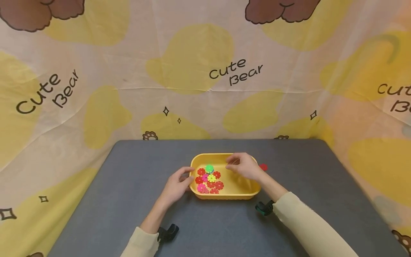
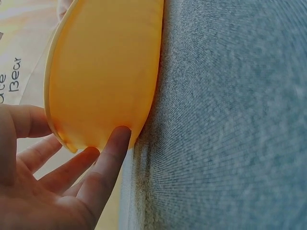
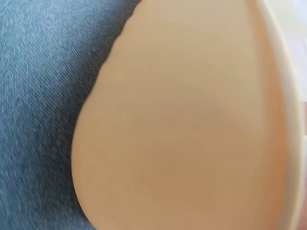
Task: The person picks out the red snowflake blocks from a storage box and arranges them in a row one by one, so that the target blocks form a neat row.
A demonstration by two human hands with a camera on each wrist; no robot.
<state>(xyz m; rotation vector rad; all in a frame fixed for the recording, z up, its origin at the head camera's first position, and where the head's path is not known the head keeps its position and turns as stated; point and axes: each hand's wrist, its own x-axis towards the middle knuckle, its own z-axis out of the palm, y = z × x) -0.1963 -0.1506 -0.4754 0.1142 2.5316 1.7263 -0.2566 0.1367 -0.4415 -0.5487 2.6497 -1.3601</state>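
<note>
A yellow plastic tray (image 1: 237,196) stands on the table with several flower-shaped plastic discs (image 1: 219,185) inside, toward its left half. Most are red or pink, along with a green disc (image 1: 209,168) and a yellow disc (image 1: 211,178). At the tray's left end, my left hand (image 1: 174,185) has its fingers spread; in the left wrist view its fingertips (image 2: 121,136) touch the outer wall. My right hand (image 1: 245,167) is over the tray's right half, thumb and fingers apart with nothing visible between them. The tray's wall hides most of that hand in the right wrist view.
One red disc (image 1: 263,167) lies outside the tray, just past its right end. The grey table (image 1: 135,167) extends around the tray. Behind it hangs a patterned cloth (image 1: 192,71) with printed lettering, which also runs along both sides.
</note>
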